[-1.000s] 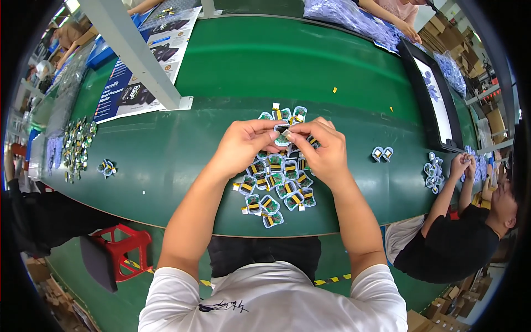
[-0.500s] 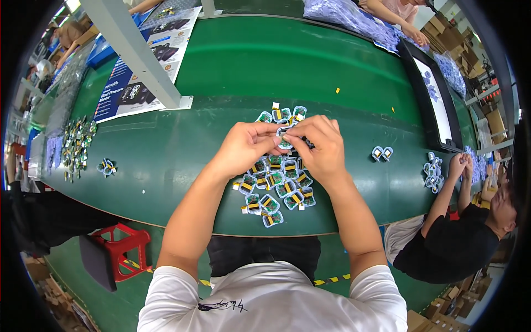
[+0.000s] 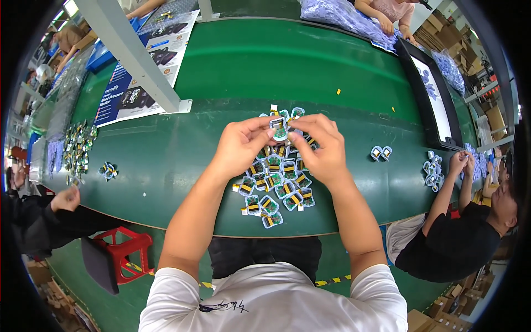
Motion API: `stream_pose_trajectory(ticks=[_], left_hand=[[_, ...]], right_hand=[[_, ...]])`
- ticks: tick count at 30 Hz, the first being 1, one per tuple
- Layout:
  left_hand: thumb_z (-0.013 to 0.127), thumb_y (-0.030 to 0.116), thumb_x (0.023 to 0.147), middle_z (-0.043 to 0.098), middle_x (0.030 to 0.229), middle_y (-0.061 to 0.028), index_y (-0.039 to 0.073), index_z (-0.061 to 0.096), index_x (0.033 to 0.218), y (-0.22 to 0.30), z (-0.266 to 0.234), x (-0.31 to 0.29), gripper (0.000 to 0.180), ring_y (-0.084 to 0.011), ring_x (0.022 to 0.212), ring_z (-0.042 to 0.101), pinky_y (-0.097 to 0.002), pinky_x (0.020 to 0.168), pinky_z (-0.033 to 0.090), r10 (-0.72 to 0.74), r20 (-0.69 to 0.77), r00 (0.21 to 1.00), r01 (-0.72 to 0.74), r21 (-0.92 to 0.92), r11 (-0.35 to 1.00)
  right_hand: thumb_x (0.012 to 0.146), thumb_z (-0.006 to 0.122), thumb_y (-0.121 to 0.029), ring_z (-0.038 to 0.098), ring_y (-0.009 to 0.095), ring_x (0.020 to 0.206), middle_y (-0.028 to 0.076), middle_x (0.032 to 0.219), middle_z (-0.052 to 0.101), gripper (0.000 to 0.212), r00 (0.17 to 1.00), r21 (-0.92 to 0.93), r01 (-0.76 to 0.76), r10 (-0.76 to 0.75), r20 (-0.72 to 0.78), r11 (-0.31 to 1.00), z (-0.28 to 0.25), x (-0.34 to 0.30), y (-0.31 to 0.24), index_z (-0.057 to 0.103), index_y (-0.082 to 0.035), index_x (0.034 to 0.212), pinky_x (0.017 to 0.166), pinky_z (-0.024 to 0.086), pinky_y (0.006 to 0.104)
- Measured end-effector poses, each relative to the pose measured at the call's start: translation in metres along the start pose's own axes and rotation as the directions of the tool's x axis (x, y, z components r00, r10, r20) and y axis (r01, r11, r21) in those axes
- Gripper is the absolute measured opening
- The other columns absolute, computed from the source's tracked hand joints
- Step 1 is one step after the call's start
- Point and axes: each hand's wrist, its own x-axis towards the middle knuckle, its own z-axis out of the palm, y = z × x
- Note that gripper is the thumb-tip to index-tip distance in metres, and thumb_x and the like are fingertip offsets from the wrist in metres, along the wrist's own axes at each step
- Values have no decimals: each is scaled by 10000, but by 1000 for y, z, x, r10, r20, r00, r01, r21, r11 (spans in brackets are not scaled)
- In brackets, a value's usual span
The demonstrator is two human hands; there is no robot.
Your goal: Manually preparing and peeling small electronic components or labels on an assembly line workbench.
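A small pale-blue plastic casing point(image 3: 280, 133) with a green circuit board and a dark, yellow-banded part inside is held up over the green table. My left hand point(image 3: 241, 145) is closed on its left side, thumb and fingers pinching the edge. Against the right edge rest the thumb and index finger of my right hand point(image 3: 323, 149), also closed on it. Below and around the hands lies a loose pile of similar casings point(image 3: 272, 181), several with yellow-banded dark parts and short white-ended tabs; the hands hide some of them.
Loose circuit boards point(image 3: 77, 146) and one casing point(image 3: 108, 170) lie left. Two casings point(image 3: 381, 153) sit right, near a black-framed tray point(image 3: 431, 94). A grey post point(image 3: 135, 55) rises beside a printed sheet point(image 3: 110, 108). Co-workers sit at both sides; a red stool point(image 3: 124, 252) stands lower left.
The casing has been tilted so its inside shows more, and my right fingers have shifted from over its face to its right edge. A co-worker's hand has appeared at the left.
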Motion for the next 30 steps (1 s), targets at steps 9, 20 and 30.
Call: stream_pose_trajectory(ticks=[9, 20, 30], left_hand=[[674, -13, 969, 785, 1047, -139, 37, 752, 1256, 1, 8, -2, 302, -172, 889, 759, -321, 752, 601, 308, -66, 949, -261, 386, 885], [690, -35, 952, 777, 1065, -165, 30, 747, 1258, 3, 14, -1, 318, -225, 891, 766, -315, 748, 608, 582, -81, 809, -443, 566, 695], [694, -20, 976, 777, 1048, -112, 13, 656, 1393, -5, 11, 0, 419, -138, 911, 747, -278, 807, 603, 186, -94, 978, -187, 1, 982]], right_hand=[[820, 842, -104, 664, 271, 1037, 69, 1140, 733, 213, 998, -140, 63, -63, 6, 988, 13, -6, -3, 809, -60, 1026, 892, 471, 398], [937, 713, -24, 528, 291, 1401, 155, 1452, 634, 267, 974, 542, -194, 228, 5, 818, 36, -16, -7, 768, -2, 1198, 1171, 417, 435], [1009, 638, -41, 626, 234, 1272, 149, 1396, 642, 320, 949, 468, -314, 282, 139, 826, 9, -1, 9, 686, 18, 1320, 1102, 481, 368]])
